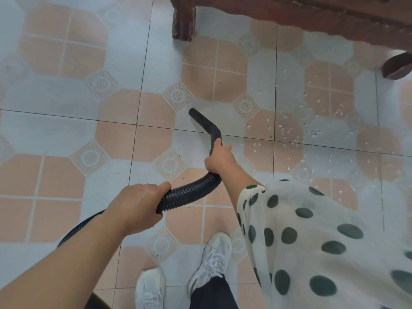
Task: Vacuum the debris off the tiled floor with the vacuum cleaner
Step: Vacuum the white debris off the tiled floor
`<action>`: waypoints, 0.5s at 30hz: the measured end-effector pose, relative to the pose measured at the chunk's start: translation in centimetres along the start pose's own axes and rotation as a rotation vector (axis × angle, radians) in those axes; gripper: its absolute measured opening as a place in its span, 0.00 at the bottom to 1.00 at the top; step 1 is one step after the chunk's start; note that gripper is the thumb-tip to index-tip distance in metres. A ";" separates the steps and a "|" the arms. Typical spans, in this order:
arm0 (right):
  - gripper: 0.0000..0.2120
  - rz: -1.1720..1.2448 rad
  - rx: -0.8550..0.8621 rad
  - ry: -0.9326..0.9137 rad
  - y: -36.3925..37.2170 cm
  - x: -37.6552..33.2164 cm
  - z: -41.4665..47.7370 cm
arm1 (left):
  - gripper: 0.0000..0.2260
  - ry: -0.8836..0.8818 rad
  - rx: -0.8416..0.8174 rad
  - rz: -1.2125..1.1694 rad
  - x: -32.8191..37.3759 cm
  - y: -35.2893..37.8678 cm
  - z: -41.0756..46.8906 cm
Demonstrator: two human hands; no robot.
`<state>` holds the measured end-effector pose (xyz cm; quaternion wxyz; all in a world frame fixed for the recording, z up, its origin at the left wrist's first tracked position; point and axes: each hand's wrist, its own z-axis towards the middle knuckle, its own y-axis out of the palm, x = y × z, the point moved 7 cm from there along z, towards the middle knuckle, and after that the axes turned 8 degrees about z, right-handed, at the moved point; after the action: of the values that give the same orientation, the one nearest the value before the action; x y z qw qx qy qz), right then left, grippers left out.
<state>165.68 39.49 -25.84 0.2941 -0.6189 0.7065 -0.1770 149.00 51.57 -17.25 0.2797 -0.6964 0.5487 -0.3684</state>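
Gripping the hose [189, 192], left hand [136, 204] clenched w/ right hand [219, 159] clasping nozzle [204, 122] mid-frame; debris [289, 130] scattered right on floor [66, 121].

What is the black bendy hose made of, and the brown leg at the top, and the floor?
Hose: looks like matte black plastic; its ribs let it bend. Leg: probably dark varnished wood, scuffed and chipped at the foot. Floor: likely ceramic tile, with grout lines, a printed pattern and a soft sheen.
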 end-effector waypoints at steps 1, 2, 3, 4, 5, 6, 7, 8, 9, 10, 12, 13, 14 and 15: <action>0.33 0.007 -0.001 0.011 0.1 0.5 -0.2 | 0.12 0.010 -0.004 -0.002 0.3 0.2 -0.1; 0.33 0.012 0.001 0.025 0.1 1.2 -0.4 | 0.11 0.022 -0.008 -0.003 0.7 0.3 -0.1; 0.33 0.020 0.007 0.042 0.0 2.0 -0.6 | 0.11 0.038 -0.014 0.000 1.3 0.4 -0.1; 0.34 0.036 0.016 0.062 -0.2 3.0 -0.8 | 0.11 0.054 -0.019 0.005 2.0 0.5 0.0; 0.34 0.059 0.024 0.084 -0.4 4.1 -1.1 | 0.10 0.071 -0.023 0.007 2.6 0.5 0.1; 0.34 0.081 0.029 0.103 -0.5 5.2 -1.3 | 0.10 0.086 -0.026 0.011 3.3 0.6 0.2; 0.35 0.104 0.035 0.128 -0.7 6.8 -1.6 | 0.10 0.109 -0.030 0.017 4.3 0.6 0.5; 0.35 0.129 0.039 0.152 -0.9 8.4 -1.9 | 0.10 0.134 -0.036 0.027 5.4 0.7 0.8; 0.36 0.147 0.042 0.171 -0.9 9.6 -2.2 | 0.10 0.152 -0.042 0.030 6.2 0.8 0.9; 0.36 0.165 0.047 0.198 -1.1 11.3 -2.6 | 0.10 0.176 -0.052 0.038 7.4 1.0 1.2; 0.36 0.194 0.056 0.240 -1.5 14.3 -3.3 | 0.10 0.217 -0.071 0.056 9.6 1.3 1.8; 0.35 0.211 0.060 0.261 -1.7 15.7 -3.6 | 0.11 0.237 -0.081 0.069 10.7 1.5 2.1; 0.35 0.221 0.062 0.275 -1.8 16.7 -3.9 | 0.10 0.251 -0.088 0.081 11.5 1.5 2.2; 0.34 0.234 0.065 0.291 -2.1 17.8 -4.2 | 0.10 0.264 -0.097 0.086 12.4 1.7 2.4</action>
<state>163.52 21.21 -24.87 0.2273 -0.4907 0.8026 -0.2518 151.65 39.08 -17.40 0.1866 -0.6305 0.6271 -0.4176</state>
